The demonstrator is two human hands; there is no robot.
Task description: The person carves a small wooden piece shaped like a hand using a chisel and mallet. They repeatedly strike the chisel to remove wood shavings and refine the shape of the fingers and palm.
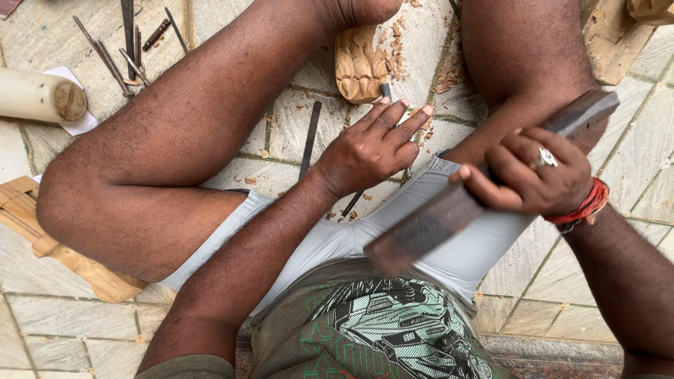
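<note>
I sit cross-legged on a stone floor. My right hand [535, 174], with a ring and a red wrist thread, grips a long dark wooden block [449, 210] used like a mallet, held slantwise over my lap. My left hand [372, 144] reaches down between my legs with fingers spread, over a thin metal chisel [385, 91] lying on the floor; whether it grips the chisel is unclear. A small carved wooden piece [358, 64] lies just beyond, pinned under my foot.
Another chisel [309, 139] lies left of my hand. Several thin chisels [130, 49] are spread at the top left beside a pale wooden cylinder [41, 97]. A wood piece [77, 263] lies under my left knee, another plank [612, 42] top right. Wood chips [400, 49] litter the floor.
</note>
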